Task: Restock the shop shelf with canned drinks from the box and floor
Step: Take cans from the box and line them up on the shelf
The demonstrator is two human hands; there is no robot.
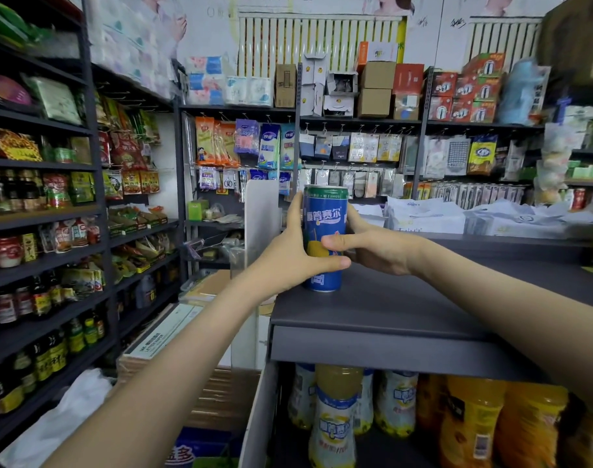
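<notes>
Left hand, right hand around can

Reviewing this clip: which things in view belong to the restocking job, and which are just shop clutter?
In the job: blue can, gripped by left hand and right hand; dark shelf top under it.
Just there: juice bottles below, sauce bottles on left rack, cardboard boxes up high.

I see a blue can standing upright on the dark top shelf, near its left edge; the left hand wraps it from the left, thumb across the front; the right hand grips it from the right, thumb above the other; drink bottles stand on the level below; packed racks line the aisle at my left.
</notes>
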